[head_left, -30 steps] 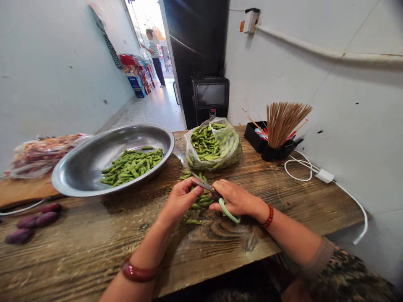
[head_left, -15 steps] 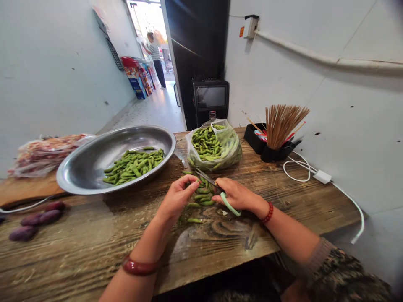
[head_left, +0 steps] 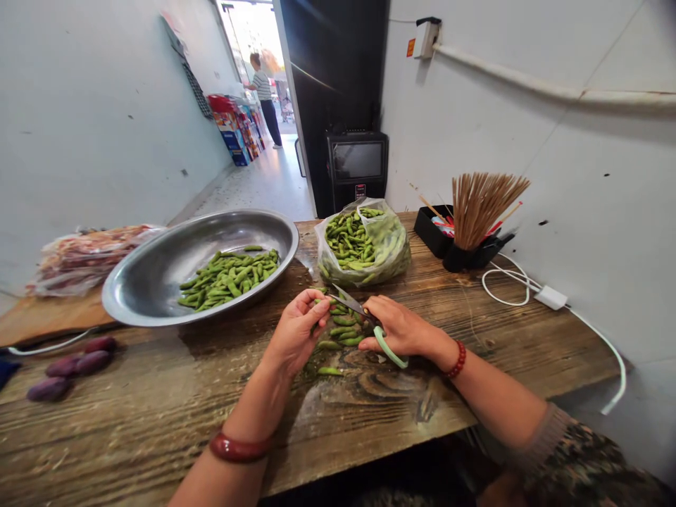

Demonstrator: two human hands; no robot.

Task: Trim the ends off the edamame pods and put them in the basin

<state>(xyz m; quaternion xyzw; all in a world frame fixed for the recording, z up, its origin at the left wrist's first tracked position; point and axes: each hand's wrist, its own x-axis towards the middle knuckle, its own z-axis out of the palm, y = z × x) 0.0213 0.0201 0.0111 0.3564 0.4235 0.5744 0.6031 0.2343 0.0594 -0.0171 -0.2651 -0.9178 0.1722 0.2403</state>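
My right hand (head_left: 398,325) is closed on scissors (head_left: 351,303) with pale green handles, their blades apart and pointing to the far left. Just left of the blades, my left hand (head_left: 301,327) pinches a green soybean pod (head_left: 317,301), mostly hidden by the fingers. Several loose pods (head_left: 344,331) lie on the wooden table between and below both hands, and a single pod (head_left: 330,371) rests nearer to me. Beyond the hands stands a clear plastic bag (head_left: 393,257) full of pods. A wide metal basin (head_left: 142,271) at left holds more pods.
Purple tubers (head_left: 68,366) lie at the left, near bagged meat-like food (head_left: 95,257) on a wooden board (head_left: 53,317). Skewer sticks (head_left: 486,208) stand in a black holder (head_left: 458,258) at right, beside a white cable (head_left: 596,331). A person (head_left: 268,98) stands in the doorway.
The view has turned slightly left, so things sit further right. The scissor blades look a little wider apart, close to my left fingertips. The distant person's arm is lower.
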